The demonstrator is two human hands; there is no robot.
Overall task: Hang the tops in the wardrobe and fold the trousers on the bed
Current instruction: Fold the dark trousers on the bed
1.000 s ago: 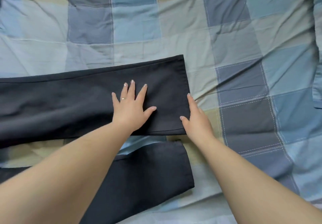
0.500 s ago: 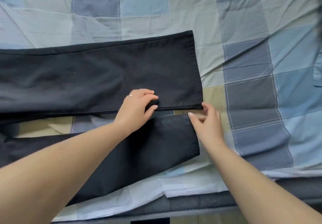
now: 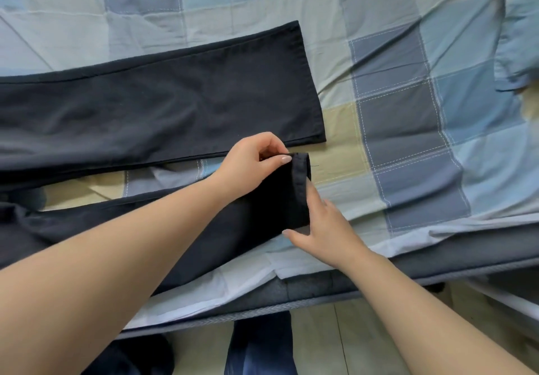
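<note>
Trousers (image 3: 163, 103) are lying spread on the bed (image 3: 408, 112), not yet folded — your left hand (image 3: 250, 161) is pinching the near leg's hem, your right hand (image 3: 323, 225) resting flat-fingered against its edge — folding is barely beginning.

A patchwork quilt (image 3: 402, 117) in pale blue, grey-blue and sandy yellow squares with white stitching covered the mattress, creased in several places. Its white underside (image 3: 250, 275) showed along the near edge, turned back over a grey mattress side (image 3: 437, 261) trimmed with woven piping. Below lay a pale tiled floor (image 3: 344, 336). At the right edge, a fold of the same blue fabric (image 3: 516, 62) lay bunched.
</note>
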